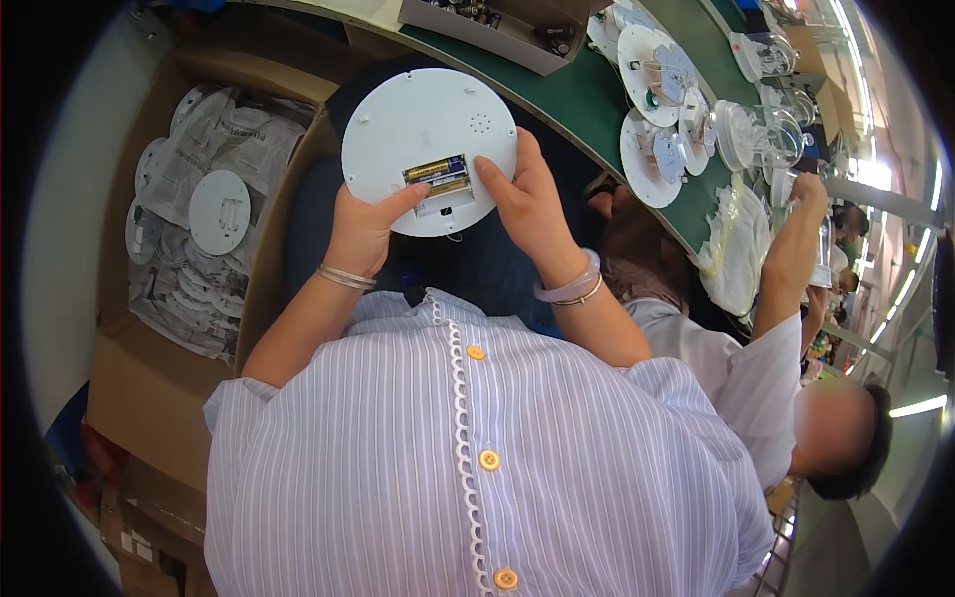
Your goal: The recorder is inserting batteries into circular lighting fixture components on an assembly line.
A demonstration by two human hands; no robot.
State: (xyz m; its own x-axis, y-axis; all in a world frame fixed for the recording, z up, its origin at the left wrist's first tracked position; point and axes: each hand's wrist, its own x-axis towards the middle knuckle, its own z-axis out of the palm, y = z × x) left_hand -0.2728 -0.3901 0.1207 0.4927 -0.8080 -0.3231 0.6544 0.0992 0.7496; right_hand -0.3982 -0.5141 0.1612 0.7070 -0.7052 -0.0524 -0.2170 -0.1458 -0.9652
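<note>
An assembly-line workshop: a long green bench (587, 109) carries rows of round white plastic discs (652, 149), a cardboard box (139, 388) holds more, and a co-worker (786, 378) sits alongside.

A round disc (423, 129) is held between the left hand (363, 227) and the right hand (527, 204), above the lap and before the near edge of the workbench (587, 109). Two batteries (438, 174) are seated side by side in a recess at the disc's lower middle, with both thumbs placed against them. To the left, a cardboard box (149, 378) is set on the floor, with further discs (219, 211) laid on paper in it. On the workbench, right of the held disc, more discs (652, 154) are ranged, and beyond them what appear to be domed covers (756, 134). A tray of small parts (517, 30) is placed at the far edge. A co-worker's arm (791, 249) is stretched to the bench at the right.
</note>
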